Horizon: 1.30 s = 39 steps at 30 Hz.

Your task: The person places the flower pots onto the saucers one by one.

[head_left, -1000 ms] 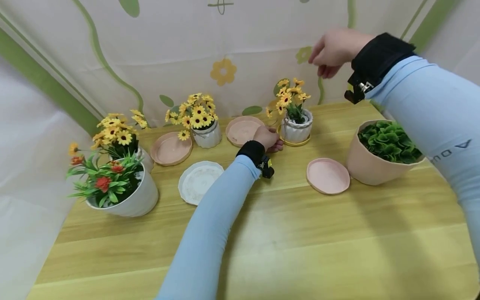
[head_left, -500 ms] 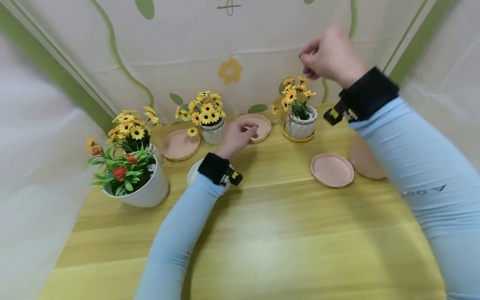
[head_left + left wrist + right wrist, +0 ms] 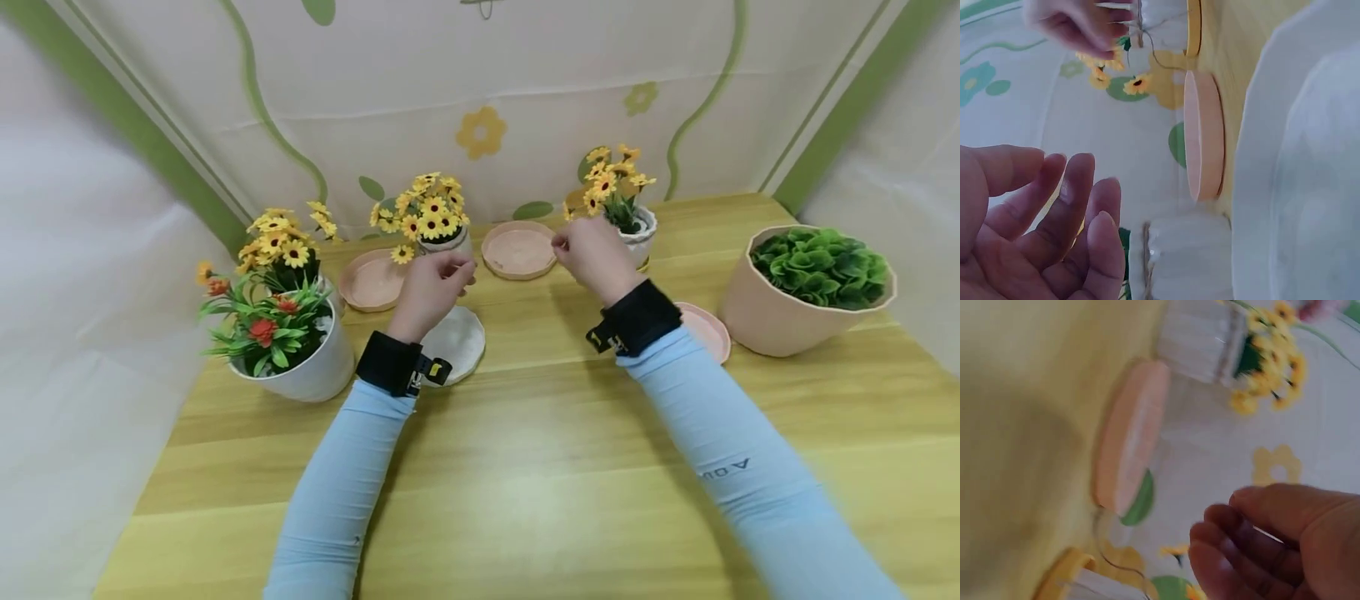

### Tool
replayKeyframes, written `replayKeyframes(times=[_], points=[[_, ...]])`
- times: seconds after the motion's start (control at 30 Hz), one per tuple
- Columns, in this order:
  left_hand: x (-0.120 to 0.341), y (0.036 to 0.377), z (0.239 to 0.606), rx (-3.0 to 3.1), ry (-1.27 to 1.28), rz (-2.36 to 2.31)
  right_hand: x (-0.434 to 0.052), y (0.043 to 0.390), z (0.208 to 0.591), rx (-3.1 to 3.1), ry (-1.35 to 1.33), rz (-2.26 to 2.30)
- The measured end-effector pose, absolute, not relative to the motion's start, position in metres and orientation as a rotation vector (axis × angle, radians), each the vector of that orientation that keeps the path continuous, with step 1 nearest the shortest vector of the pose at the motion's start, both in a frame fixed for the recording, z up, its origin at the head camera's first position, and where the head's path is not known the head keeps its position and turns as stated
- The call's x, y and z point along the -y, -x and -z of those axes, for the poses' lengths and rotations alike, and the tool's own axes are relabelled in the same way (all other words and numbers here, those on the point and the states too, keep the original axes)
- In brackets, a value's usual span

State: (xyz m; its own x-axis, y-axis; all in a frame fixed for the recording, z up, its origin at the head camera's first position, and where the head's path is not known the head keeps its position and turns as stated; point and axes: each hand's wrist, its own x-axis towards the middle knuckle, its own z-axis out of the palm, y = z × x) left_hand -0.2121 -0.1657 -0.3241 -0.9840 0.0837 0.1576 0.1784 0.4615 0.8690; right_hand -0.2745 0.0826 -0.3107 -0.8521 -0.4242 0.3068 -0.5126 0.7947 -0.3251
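Now nothing is held in either hand. The left hand (image 3: 429, 287), at centre-left of the head view, is shown by its wrist camera with fingers (image 3: 1088, 219) loosely bent and bare of any object; the right hand (image 3: 596, 254), just right of centre, is likewise seen with relaxed, empty fingers (image 3: 1235, 550). A second ago the right hand was raised high at the upper right and the left hand was touching the yellow saucer under the white ribbed pot (image 3: 637, 233); both have since been brought together low over the table, either side of the pink saucer (image 3: 519, 250) at upper centre. That saucer lies flat between the two daisy pots, and it is judged to be what is reached for next. Below the left hand a white saucer (image 3: 459, 342) is partly hidden.
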Motion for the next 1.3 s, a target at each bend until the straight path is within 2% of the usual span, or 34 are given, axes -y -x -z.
replayKeyframes(times=[0.13,0.37,0.87,1.3], points=[[0.168,0.213,0.322,2.643,0.236,1.448,-0.067,0.266,0.332,2.818,-0.799,-0.375],[0.166,0.219,0.321,2.664,0.229,1.46,-0.052,0.269,0.344,2.759,-0.861,-0.111],[0.167,0.219,0.319,2.715,0.215,1.433,-0.045,0.296,0.347,2.82,-1.004,0.04],[0.179,0.219,0.324,2.742,0.193,1.398,-0.04,0.281,0.349,2.737,-1.172,0.077]])
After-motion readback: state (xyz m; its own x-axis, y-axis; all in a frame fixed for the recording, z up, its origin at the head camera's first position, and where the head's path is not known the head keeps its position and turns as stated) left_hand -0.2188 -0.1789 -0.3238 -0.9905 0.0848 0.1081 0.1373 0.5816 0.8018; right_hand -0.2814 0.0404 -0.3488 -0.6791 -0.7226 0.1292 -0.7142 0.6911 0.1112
